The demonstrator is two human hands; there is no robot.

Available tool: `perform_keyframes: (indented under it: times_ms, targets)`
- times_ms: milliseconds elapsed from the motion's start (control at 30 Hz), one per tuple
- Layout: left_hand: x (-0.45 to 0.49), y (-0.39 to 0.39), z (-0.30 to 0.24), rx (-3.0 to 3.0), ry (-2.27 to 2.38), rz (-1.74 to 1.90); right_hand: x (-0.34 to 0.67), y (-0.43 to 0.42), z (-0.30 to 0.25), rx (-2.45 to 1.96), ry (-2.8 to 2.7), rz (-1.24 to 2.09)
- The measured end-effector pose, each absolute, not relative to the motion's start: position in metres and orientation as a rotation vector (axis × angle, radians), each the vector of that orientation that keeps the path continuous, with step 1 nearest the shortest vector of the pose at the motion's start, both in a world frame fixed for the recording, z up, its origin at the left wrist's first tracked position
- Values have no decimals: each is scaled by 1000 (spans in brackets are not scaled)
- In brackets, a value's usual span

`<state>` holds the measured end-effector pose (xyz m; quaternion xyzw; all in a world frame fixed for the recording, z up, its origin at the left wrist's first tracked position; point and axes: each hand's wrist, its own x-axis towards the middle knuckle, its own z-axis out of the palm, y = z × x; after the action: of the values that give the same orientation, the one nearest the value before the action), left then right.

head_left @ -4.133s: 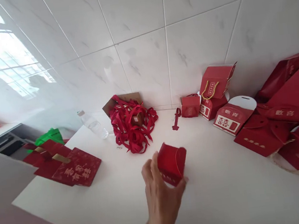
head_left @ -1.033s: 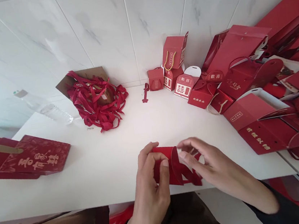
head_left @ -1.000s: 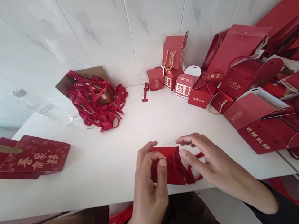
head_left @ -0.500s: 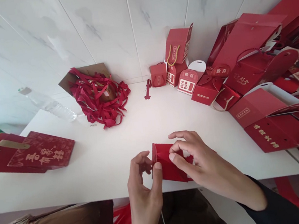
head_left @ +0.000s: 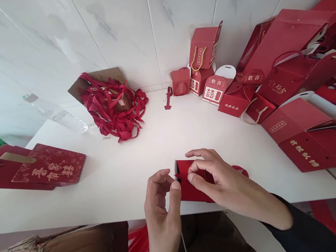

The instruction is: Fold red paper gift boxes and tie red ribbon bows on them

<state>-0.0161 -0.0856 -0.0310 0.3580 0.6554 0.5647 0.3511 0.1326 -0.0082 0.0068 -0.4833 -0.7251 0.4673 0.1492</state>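
Note:
A small red gift box (head_left: 193, 193) lies on its side near the table's front edge. Its left end shows a dark opening, and a round flap (head_left: 241, 170) sticks out at the right. My right hand (head_left: 220, 177) is over the box, thumb and index finger pinched on a red ribbon (head_left: 179, 175) whose pointed end reaches left towards the opening. My left hand (head_left: 162, 208) is at the box's left end, thumb and curled fingers apart with nothing visible between them. Whether its thumb touches the box edge I cannot tell.
A heap of red ribbons (head_left: 117, 111) spills from a cardboard box (head_left: 78, 94) at the back. Several red gift boxes (head_left: 303, 146) crowd the right side. A plastic bottle (head_left: 62, 116) and red bags (head_left: 53, 166) stand left. One ribbon (head_left: 169, 99) lies near the wall.
My right hand has moved slightly left, and the ribbon's end now shows beyond its fingertips. The box's left opening and right flap have come into view. My left hand has barely moved.

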Motion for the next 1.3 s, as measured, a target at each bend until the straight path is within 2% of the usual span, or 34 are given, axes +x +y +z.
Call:
perform_keyframes:
  times_ms: [800,1300]
  targets:
    - [-20,-74,-24,827,1611,1411,130,-5,3,-1375,-2023,1420]
    - [-25,-71,-24,984,1537,1321,130,-5,2,-1387,-2042,1409]
